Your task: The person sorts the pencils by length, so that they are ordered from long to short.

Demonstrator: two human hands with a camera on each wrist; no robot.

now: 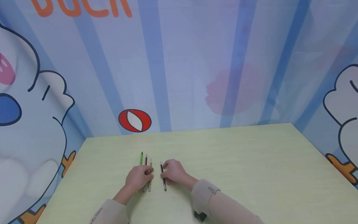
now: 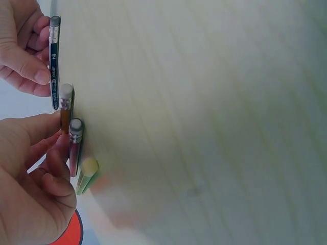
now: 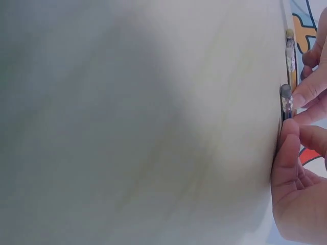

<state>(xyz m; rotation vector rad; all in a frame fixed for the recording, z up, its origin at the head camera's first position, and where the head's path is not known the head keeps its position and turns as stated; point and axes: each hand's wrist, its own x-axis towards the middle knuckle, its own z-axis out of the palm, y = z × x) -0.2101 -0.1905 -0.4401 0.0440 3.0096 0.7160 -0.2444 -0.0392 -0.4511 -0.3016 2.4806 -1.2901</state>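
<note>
My right hand [image 1: 175, 171] pinches a dark pencil [image 1: 164, 186] between thumb and fingers. Its grey eraser end [image 3: 286, 92] shows in the right wrist view, and HB lettering on the barrel [image 2: 54, 61] in the left wrist view. Just left of it, my left hand [image 1: 137, 178] pinches a yellow pencil [image 1: 149, 186] with thumb and forefinger. A dark red pencil [image 1: 145, 160] and a green pencil [image 1: 141, 159] lie alongside, partly hidden under the left hand. All these pencils lie roughly parallel, tips pointing away from me, with a small gap before the dark one.
The pencils are on a pale yellow-green table [image 1: 237, 168]. A small black object [image 1: 200, 216] shows beneath the right sleeve [image 1: 207, 194]. Behind the table and at both sides stands a blue striped backdrop [image 1: 193, 62] with cartoon figures.
</note>
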